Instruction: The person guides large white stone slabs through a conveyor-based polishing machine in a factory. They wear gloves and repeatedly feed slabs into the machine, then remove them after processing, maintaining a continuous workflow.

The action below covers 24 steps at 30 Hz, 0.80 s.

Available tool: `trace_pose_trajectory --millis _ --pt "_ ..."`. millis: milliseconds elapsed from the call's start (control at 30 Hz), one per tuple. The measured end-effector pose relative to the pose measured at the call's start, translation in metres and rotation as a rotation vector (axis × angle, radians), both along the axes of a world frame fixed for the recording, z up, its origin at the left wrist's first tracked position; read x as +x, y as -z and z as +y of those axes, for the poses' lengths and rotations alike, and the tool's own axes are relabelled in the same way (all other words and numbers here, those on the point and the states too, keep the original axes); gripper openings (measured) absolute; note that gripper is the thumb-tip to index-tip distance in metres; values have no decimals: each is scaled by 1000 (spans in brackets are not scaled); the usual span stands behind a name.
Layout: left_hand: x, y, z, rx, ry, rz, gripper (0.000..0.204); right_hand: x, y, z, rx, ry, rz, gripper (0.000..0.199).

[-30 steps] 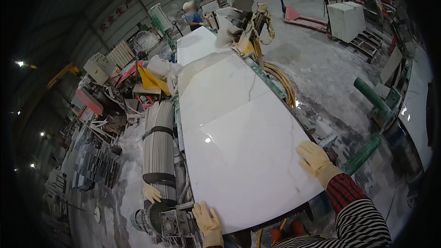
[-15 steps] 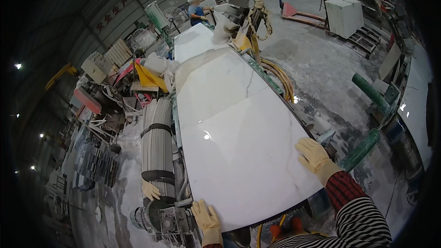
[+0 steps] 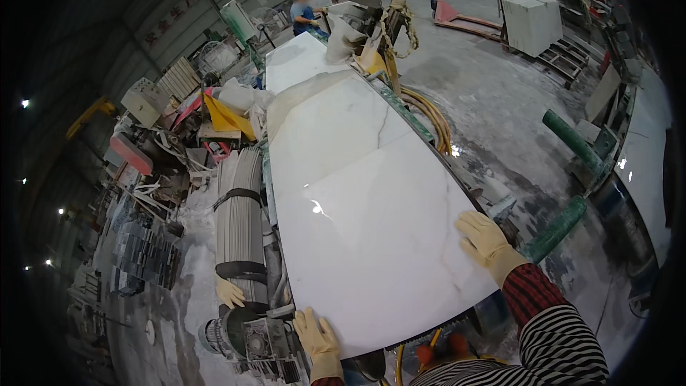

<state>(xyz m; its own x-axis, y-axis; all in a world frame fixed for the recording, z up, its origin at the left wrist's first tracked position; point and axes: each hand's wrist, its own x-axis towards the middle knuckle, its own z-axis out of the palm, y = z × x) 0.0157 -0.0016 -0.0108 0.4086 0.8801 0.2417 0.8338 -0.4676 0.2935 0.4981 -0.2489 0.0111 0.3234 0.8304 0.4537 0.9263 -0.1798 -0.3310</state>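
A long, glossy white stone slab (image 3: pixel 371 243) with faint grey and tan veins stretches away in front of me, its surface wet-looking or polished. My left hand (image 3: pixel 318 343), in a cream rubber glove, lies at the slab's near left corner with fingers extended. On the right edge rests my right hand (image 3: pixel 489 243), gloved alike, its fingers flat over the top and pointing inward. Neither hand grips anything that I can see. Left of the slab, an empty cream glove (image 3: pixel 230 292) lies by a motor (image 3: pixel 246 339).
Strapped grey strips (image 3: pixel 239 221) line the slab's left side. Green rollers (image 3: pixel 556 229) stick out at right, near a second slab (image 3: pixel 647 143). Farther off are coiled yellow hoses (image 3: pixel 432 114), a red pallet jack (image 3: pixel 464 21), white blocks (image 3: pixel 532 25) and a person (image 3: pixel 306 14) in blue.
The whole view has shifted slightly to the left. Both hands keep their places on the slab's edges, and the slab shows no clear movement.
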Motion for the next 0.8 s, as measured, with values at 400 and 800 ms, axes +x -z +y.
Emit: trace_pose_trajectory --millis 400,800 --pt "-7 8 0 40 13 3 55 -2 -1 -4 -23 -1 23 47" --pt "-13 14 -3 112 -9 79 54 -8 -1 -8 -28 9 56 50"
